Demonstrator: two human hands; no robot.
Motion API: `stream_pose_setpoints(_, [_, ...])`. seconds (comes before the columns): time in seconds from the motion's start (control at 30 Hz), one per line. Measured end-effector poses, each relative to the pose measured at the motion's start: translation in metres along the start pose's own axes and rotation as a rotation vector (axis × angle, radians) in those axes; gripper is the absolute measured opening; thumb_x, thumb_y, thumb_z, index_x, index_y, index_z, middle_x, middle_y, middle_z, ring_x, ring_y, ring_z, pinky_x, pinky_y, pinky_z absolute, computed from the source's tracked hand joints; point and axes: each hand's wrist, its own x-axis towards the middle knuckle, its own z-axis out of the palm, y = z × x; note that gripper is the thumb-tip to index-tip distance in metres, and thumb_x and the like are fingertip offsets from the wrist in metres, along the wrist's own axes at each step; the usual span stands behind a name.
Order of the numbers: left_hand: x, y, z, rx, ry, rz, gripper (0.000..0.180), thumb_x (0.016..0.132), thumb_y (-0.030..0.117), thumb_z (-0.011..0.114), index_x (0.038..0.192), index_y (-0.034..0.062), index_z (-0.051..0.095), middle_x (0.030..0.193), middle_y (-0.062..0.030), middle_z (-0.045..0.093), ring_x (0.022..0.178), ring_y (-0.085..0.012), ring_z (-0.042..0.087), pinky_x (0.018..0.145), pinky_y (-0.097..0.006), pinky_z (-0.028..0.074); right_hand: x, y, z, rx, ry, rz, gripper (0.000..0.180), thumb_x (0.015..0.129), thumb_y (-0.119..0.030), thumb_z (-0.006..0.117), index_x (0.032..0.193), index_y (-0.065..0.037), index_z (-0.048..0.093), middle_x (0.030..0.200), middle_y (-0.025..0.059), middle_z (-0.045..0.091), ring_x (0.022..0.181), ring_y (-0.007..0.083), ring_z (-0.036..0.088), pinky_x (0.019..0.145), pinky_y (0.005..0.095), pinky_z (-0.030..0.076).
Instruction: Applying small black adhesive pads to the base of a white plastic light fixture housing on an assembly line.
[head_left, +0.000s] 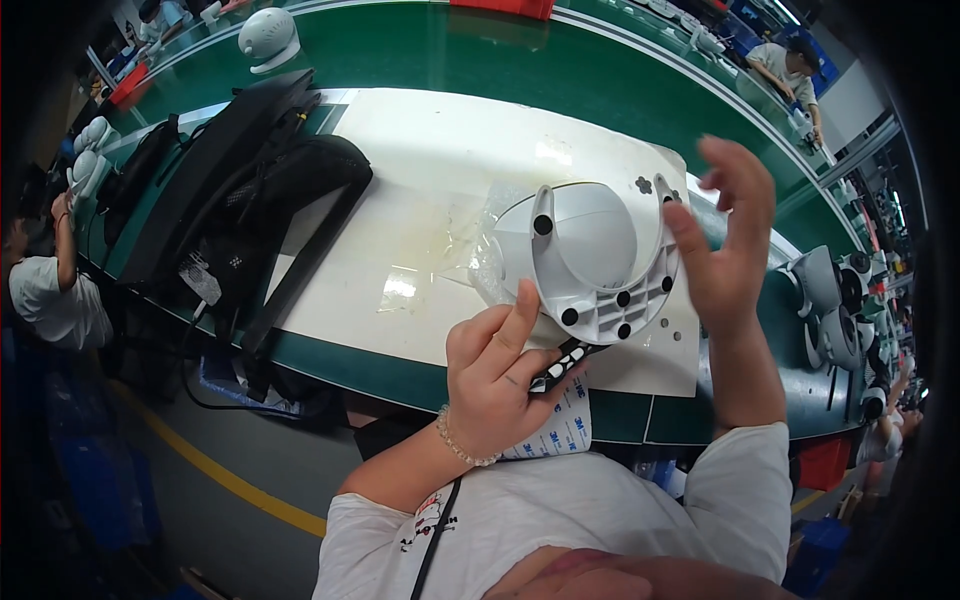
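A white plastic housing (566, 236) with a rounded shell lies underside up on the white board, its curved ribbed base (600, 312) toward me. Black round pads (624, 298) sit on the base and its prongs. My left hand (497, 362) is at the near left edge of the base, one finger pointing up beside it. Its other fingers grip an adhesive pad sheet (563, 425), black with white round spots on one side and blue-printed white on the other. My right hand (733, 235) is raised by the right prong, fingers apart; no object shows in it.
Clear plastic film (487, 250) lies under the housing. Black padded bags or covers (240, 190) occupy the bench's left side. More white housings (835, 310) stand at the right. A white domed device (268, 38) rests on the green surface beyond. Other people work around the benches.
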Motion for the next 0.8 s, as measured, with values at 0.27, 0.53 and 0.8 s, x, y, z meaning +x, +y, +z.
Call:
stream_pose_setpoints(0.27, [-0.004,0.000,-0.008,-0.029,-0.091,0.020,0.027,0.053,0.015,0.080,0.072,0.0066,0.063,0.126,-0.0231,0.042,0.097,-0.0290,0.047,0.081,-0.032,0.040,-0.018,0.042,-0.004,1.295,-0.504,0.933,0.027,0.088,-0.024,0.047,0.100,-0.001,0.053,0.072,0.0018,0.058,0.055,0.0045,0.048,0.045,0.0178,0.037])
stream_pose_setpoints(0.53, [0.005,0.004,-0.006,-0.085,-0.206,0.020,0.031,0.053,0.014,0.079,0.078,0.0076,0.062,0.122,-0.0179,0.048,0.095,-0.0295,0.048,0.079,-0.034,0.040,0.012,0.198,0.052,-0.333,-0.048,0.296,0.016,0.084,-0.020,0.052,0.092,-0.007,0.056,0.076,0.0041,0.055,0.075,0.0176,0.054,0.066,0.0316,0.043])
stream_pose_setpoints(0.8, [-0.001,0.000,-0.013,-0.049,-0.342,-0.086,0.028,0.052,0.012,0.077,0.077,0.0083,0.064,0.120,-0.0146,0.049,0.095,-0.0295,0.047,0.079,-0.035,0.039,-0.019,0.291,0.055,-0.381,-0.435,0.495,0.040,0.084,-0.039,0.048,0.102,-0.004,0.056,0.102,0.0122,0.058,0.098,0.0301,0.053,0.083,0.0382,0.041])
